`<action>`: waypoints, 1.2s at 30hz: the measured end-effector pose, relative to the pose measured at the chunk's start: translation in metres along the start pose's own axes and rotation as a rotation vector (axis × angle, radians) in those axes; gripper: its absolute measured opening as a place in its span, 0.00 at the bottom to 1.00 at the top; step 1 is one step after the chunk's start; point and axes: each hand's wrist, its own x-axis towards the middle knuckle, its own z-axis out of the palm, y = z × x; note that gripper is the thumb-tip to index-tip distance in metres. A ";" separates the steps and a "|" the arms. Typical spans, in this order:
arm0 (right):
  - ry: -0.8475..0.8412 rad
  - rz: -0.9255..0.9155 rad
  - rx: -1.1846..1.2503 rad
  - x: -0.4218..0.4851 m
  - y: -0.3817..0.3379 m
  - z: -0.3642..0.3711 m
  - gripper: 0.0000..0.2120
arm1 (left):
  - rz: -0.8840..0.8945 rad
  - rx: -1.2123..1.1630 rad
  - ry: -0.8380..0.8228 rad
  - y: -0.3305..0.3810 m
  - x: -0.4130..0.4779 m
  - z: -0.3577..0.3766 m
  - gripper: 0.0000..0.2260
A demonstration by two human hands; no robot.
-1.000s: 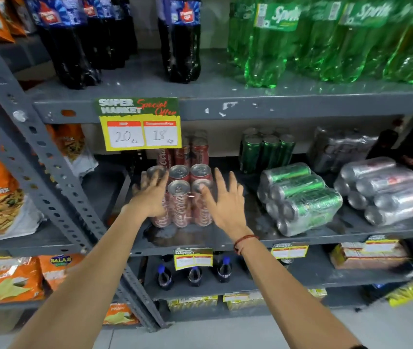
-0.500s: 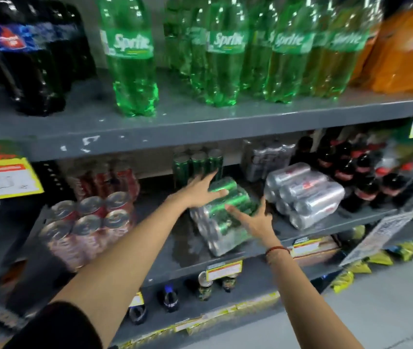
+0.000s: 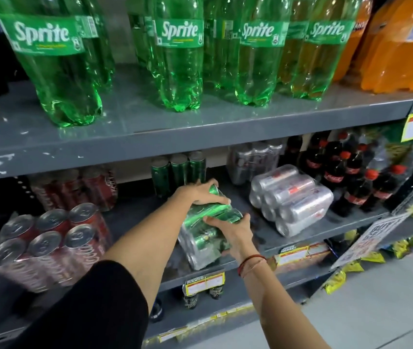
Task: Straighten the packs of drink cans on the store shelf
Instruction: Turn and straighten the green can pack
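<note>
A shrink-wrapped pack of green cans (image 3: 206, 233) lies on its side on the middle shelf (image 3: 135, 215), tilted, near the front edge. My left hand (image 3: 197, 191) grips its far top end. My right hand (image 3: 233, 233) holds its right side, fingers wrapped over the upper cans. A pack of red cola cans (image 3: 46, 245) stands upright at the left front. A pack of silver cans (image 3: 291, 200) lies on its side to the right. Three upright green cans (image 3: 179, 170) stand behind the green pack.
Large green Sprite bottles (image 3: 180, 56) and orange bottles (image 3: 401, 46) fill the upper shelf. Small cola bottles (image 3: 346, 177) stand right of the silver pack. More red cans (image 3: 79, 187) and a wrapped silver pack (image 3: 253, 157) sit at the back. Price tags (image 3: 204, 283) hang on the shelf edge.
Both hands left the red cola pack and moved right to the green pack. They now grip it, where half a second ago they were only touching it. The view has shifted right.
</note>
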 end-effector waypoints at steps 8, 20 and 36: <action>0.000 -0.334 -0.149 -0.003 0.002 -0.001 0.43 | 0.059 -0.138 0.296 -0.020 -0.016 0.003 0.38; -0.004 -1.020 -0.689 0.002 0.016 0.012 0.36 | 0.062 -0.605 0.815 -0.067 -0.067 0.069 0.36; -0.385 -0.747 -0.378 0.031 -0.029 -0.016 0.31 | -0.219 -1.048 0.824 -0.021 -0.086 0.097 0.36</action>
